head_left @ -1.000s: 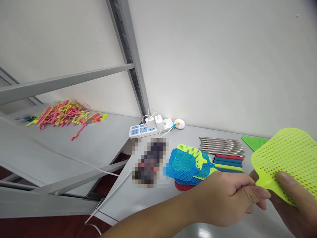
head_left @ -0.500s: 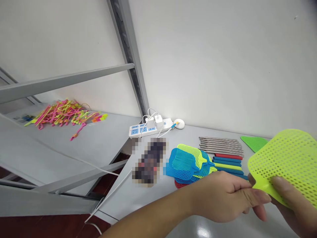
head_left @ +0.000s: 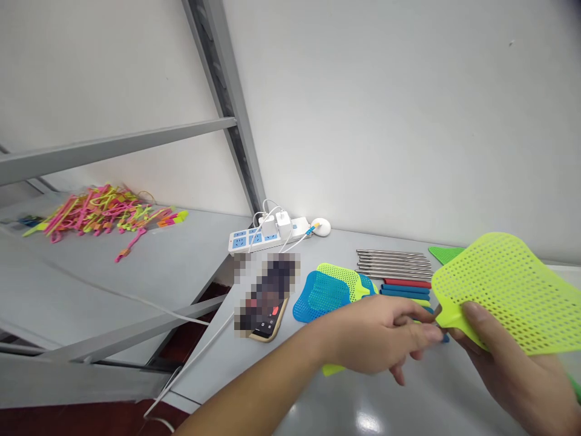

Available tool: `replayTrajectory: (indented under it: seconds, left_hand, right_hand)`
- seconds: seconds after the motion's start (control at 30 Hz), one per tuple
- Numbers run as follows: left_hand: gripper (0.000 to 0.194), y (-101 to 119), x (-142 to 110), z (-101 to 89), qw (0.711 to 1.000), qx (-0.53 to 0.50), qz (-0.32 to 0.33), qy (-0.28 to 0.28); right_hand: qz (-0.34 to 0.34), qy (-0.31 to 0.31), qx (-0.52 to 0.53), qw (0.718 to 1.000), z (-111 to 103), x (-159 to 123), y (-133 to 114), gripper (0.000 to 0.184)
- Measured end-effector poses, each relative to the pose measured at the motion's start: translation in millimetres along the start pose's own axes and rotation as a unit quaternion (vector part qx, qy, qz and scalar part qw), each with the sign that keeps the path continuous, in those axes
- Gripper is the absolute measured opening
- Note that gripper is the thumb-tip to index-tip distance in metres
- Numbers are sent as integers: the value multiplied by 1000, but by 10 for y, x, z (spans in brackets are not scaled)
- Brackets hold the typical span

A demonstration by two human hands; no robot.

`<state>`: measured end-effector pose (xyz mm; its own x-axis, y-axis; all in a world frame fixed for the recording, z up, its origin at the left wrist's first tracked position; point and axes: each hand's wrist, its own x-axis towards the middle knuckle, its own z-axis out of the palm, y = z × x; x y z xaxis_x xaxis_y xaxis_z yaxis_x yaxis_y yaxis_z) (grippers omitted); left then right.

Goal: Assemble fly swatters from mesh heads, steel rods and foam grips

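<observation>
My right hand [head_left: 508, 357] grips a yellow-green fly swatter head [head_left: 503, 284] near its neck, thumb on top of the mesh. At the narrow end of that neck, my left hand [head_left: 381, 333] is closed in a pinch on what looks like a thin metal rod, mostly hidden by the fingers. A yellow-green end piece [head_left: 333, 368] shows below my left forearm. Blue and yellow-green fly swatter heads [head_left: 322, 297] lie stacked behind my left wrist. Beyond my hands are a row of metal rods [head_left: 394, 263] and red, blue and yellow-green handle tubes [head_left: 406, 290].
A phone [head_left: 267, 327], partly blurred, lies left of the stack. Behind it stand a power strip [head_left: 245, 242] with chargers and a white round device [head_left: 322, 227]. A green mesh piece [head_left: 442, 254] rests by the wall. Colourful plastic pieces [head_left: 104, 212] cover part of the left shelf.
Both hands and the yellow-green swatter head have shifted left in view, as has the whole scene slightly. The yellow-green end piece now shows below my left forearm.
</observation>
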<state>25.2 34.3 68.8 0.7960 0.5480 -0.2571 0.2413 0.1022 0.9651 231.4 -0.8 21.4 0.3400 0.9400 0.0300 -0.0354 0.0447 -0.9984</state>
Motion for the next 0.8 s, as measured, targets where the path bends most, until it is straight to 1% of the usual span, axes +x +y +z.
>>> replayTrajectory:
  seconds: [0.07, 0.1, 0.17, 0.2, 0.27, 0.33, 0.37, 0.4, 0.43, 0.5, 0.57, 0.6, 0.73, 0.8]
  left_hand:
    - [35, -6, -26, -85, 1000, 23, -14, -4]
    - [34, -7, -40, -122, 999, 37, -20, -8]
    - [36, -3, -61, -169, 998, 55, -22, -3]
    - [36, 0, -64, -174, 998, 62, -17, 10]
    - [37, -2, -53, -145, 995, 85, 3, 53]
    - [37, -24, -21, -73, 985, 137, 29, 105]
    - [37, -44, 0, -26, 975, 178, 44, 129]
    - [36, -71, 23, 24, 959, 227, 61, 156]
    - [36, -103, 45, 75, 938, 282, 80, 186]
    - [35, -171, 85, 168, 881, 388, 113, 246]
    - [36, -231, 108, 237, 830, 456, 133, 292]
    - [37, -252, 113, 259, 814, 475, 139, 305]
    - [35, -278, 110, 293, 768, 522, 150, 340]
    - [33, -269, 109, 299, 744, 543, 149, 359]
  right_hand:
    - [20, 25, 42, 999, 24, 3, -11, 32]
    - [22, 41, 60, 997, 35, 4, -21, 34]
    - [23, 50, 78, 995, 56, 6, -44, 36]
    - [24, 51, 81, 995, 66, 8, -54, 37]
    - [28, 61, 85, 994, 82, 11, -58, 38]
    - [35, 67, 92, 993, 96, 12, -38, 37]
    - [35, 67, 94, 993, 102, 11, -24, 36]
    - [35, 60, 96, 993, 109, 9, -12, 34]
    - [32, 51, 99, 993, 116, 6, -5, 32]
    - [23, 35, 105, 994, 133, -6, -20, 29]
    - [9, 29, 108, 994, 154, -23, -69, 28]
    - [4, 28, 105, 994, 164, -31, -100, 29]
    - [7, 17, 74, 997, 192, -42, -173, 31]
    - [13, 2, 60, 998, 186, -31, -159, 37]
